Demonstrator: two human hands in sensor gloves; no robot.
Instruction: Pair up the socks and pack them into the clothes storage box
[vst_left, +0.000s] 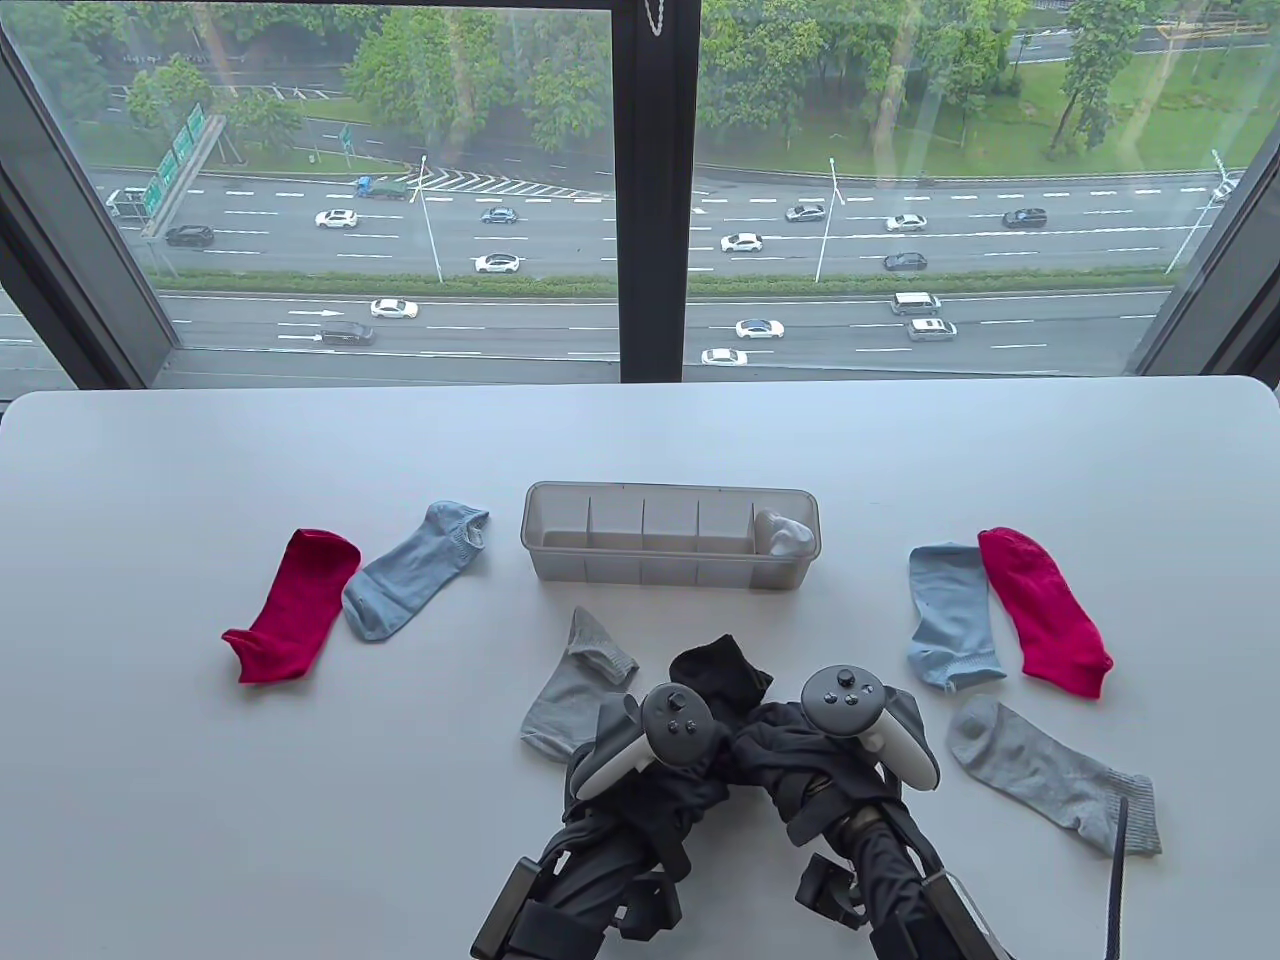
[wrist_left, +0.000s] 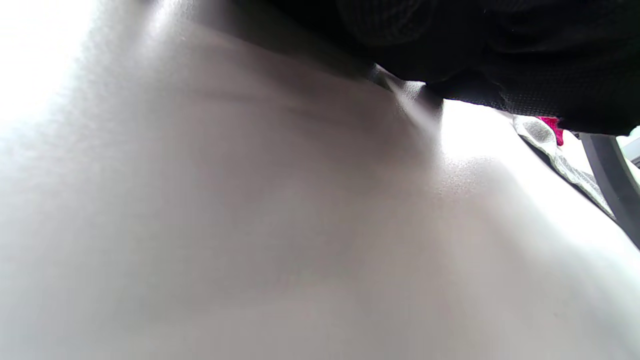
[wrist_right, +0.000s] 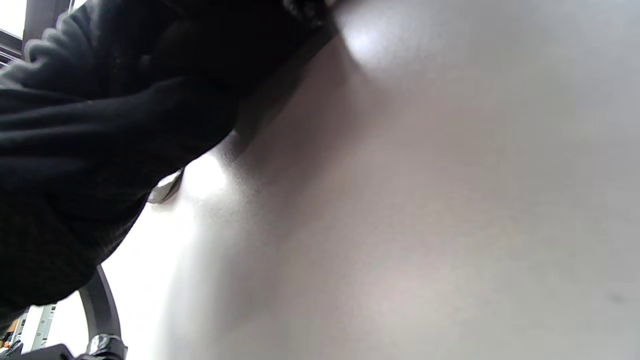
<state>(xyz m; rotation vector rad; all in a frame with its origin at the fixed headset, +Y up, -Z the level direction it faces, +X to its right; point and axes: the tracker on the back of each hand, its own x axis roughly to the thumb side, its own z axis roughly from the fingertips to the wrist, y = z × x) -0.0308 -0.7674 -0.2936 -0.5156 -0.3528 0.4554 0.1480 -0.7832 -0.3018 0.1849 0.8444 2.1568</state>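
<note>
Where trackers overlap, black sock (vst_left: 722, 676) mostly hidden.

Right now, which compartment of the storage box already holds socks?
The rightmost compartment of the storage box: a white sock bundle sits in it. The other four compartments to its left show only bare walls and dividers.

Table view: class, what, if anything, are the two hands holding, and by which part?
Both the left hand and right hand are on the black socks; the fingers are hidden, so the hold cannot be told.
</note>
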